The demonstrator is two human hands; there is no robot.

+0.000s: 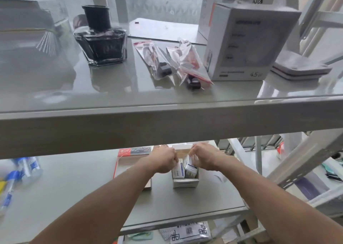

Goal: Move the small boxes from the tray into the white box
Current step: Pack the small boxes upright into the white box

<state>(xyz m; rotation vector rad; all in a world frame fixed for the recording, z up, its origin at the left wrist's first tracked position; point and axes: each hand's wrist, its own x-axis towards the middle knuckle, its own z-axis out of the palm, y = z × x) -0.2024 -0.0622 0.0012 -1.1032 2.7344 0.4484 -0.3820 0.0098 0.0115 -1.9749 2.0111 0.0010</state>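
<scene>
Grey metal shelving, two levels in view; frosted window behind the upper shelf (167, 98). My work is all on the lower shelf (74, 184), seen under the upper one's front lip.

White box (185, 183) stands near the lower shelf's right part, a little back from its front edge, top open. I count at least three small boxes (190, 170) inside, white with blue print, packed upright or leaning against one another; the box looks close to full, though my hands cover its far half.

Left hand (163, 160) hangs over the box's left rim, fingers curled in, seemingly pinching the top of a small box; the contact is hidden by the knuckles, so I cannot tell for certain. Right hand (206, 158) is over the right rim, fingers bent down into the opening, touching or nudging the small boxes; grip also unclear.

Tray (118, 164), red-edged with a brownish floor, lies just left of the white box, reaching toward the shelf's back. My left forearm crosses most of it. The bare part I can see holds no small boxes; the covered part I cannot judge.

Judgement: transfer is mostly or wholly done. I appear to be seating the last pieces. Left to do: confirm the tray is cleared, settle the contents level.

Upper shelf carries an ink bottle (101, 39), plastic packets (172, 61) and a carton (246, 44); none concern the task.
</scene>
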